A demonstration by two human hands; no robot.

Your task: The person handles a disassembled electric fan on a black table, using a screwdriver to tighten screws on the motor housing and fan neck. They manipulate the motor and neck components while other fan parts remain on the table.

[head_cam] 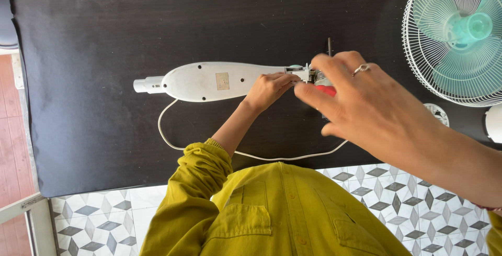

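While the white appliance housing [217, 81] lies flat across the middle of the black worktop [94, 52], its long axis running left to right in the frame, both hands meet at its right end. The left hand [267, 89], coming up from a mustard-yellow sleeve [196, 175] at the lower centre, has its grip pinched on the narrow white end piece [300, 71] of the housing, fingertips closed around it. The right hand [366, 107] enters large from the lower right, a ring on one finger, and its fingers curl around a small red part [325, 88] at that same end; its grip looks closed on the part, though the hand covers most of it. A thin dark rod [329, 46] sticks up just above the knuckles, and whether it belongs to a tool in the hand cannot be told.

On the housing's flat face sit a small pale label and a few screw recesses, and a short round stub projects from its left tip. A white cord [167, 135] loops down from the housing on the left, runs along the worktop's near edge and passes under the right hand.

At the upper right stands a fan [455, 31] with a white wire guard and pale green blades, well apart from the hands. Patterned grey and white floor tiles [99, 217] show below the worktop.
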